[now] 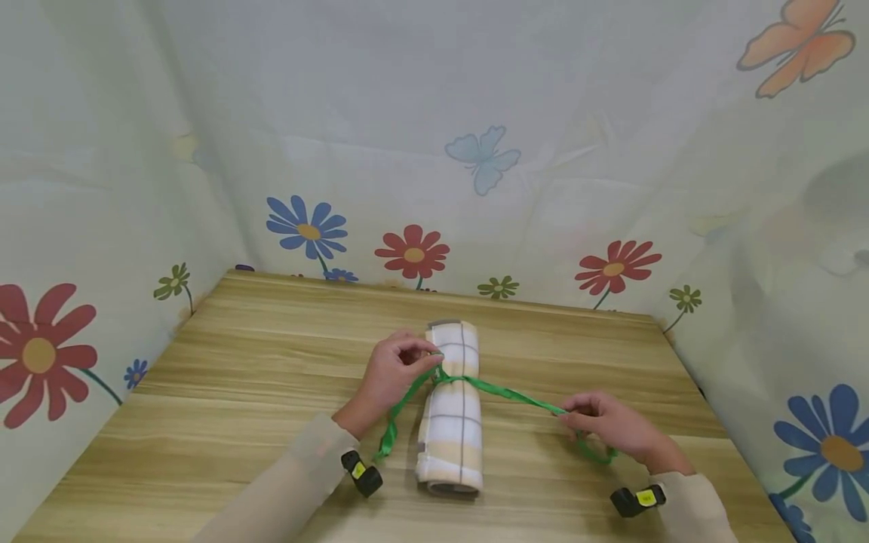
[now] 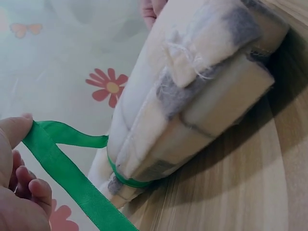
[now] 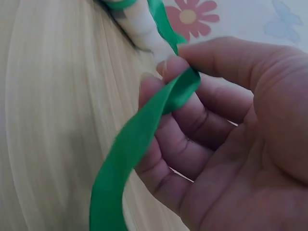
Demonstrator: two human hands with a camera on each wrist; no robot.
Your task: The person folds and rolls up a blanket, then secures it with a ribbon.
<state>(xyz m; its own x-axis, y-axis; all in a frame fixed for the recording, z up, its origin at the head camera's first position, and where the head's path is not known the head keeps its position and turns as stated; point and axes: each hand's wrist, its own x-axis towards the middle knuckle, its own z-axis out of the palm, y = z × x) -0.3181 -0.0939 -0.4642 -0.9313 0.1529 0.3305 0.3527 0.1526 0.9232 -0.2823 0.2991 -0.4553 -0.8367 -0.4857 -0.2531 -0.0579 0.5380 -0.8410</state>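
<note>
A rolled checked cloth (image 1: 451, 445), white and beige with grey lines, lies lengthwise on the wooden table. Around its middle runs a green ribbon (image 1: 505, 391), which also shows in the left wrist view as a band (image 2: 126, 181) circling the roll. My left hand (image 1: 392, 375) pinches the ribbon between thumb and forefinger at the roll's left side, and a loose tail hangs down from there. Off to the right, my right hand (image 1: 614, 428) pinches the other length, which stretches from the roll to the fingertips. Past these fingers the ribbon's end (image 3: 118, 163) dangles in a curl.
The wooden table (image 1: 292, 339) ends at a back edge against a pale curtain (image 1: 380, 136) printed with flowers and butterflies. More of this curtain stands along the left and right sides. Each wrist wears a small black camera (image 1: 363, 475).
</note>
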